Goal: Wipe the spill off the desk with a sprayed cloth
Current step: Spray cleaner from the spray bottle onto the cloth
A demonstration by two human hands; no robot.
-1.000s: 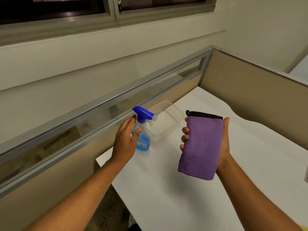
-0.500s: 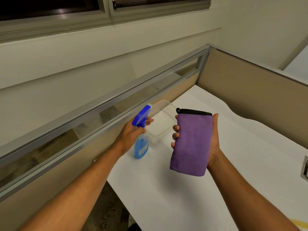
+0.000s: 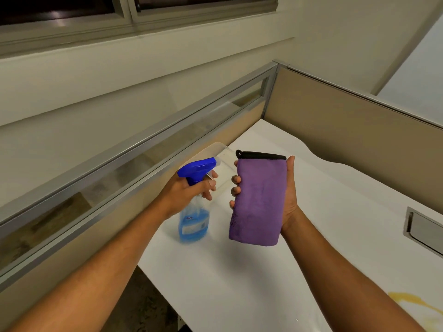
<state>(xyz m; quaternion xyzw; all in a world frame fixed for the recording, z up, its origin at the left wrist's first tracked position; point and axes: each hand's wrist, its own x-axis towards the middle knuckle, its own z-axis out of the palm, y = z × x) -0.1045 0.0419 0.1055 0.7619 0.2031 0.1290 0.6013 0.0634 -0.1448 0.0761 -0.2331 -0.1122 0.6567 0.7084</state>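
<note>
Cloth [image 3: 257, 200] stood upright in my right hand [image 3: 288, 200] at the centre of the frame, purple with a black hem at the top, my palm behind it and my fingertips [image 3: 236, 180] curled round its left edge, clamped on it. Just to the left of it, my left hand [image 3: 189, 190] was wrapped round the neck of the spray bottle [image 3: 193, 226], fingers closed on it under the blue trigger head, whose nozzle pointed right toward the cloth. I could not tell whether a finger was pressing the trigger, and no mist showed. The bottle, blue liquid in its lower part, looked blurred and hung close over the white desk [image 3: 239, 283]; whether it touched the surface I could not say.

Spill [image 3: 417, 305] lay as a yellow smear at the lower right corner of the frame, well apart from the cloth and untouched. A clear plastic container [image 3: 221, 152] sat behind the bottle near the partition.

By my reckoning the task was barely begun: both tools were in hand and lined up, but the cloth looked dry, so spraying it was the step in hand, and carrying it down to the lower right and wiping was all left to do.
</note>
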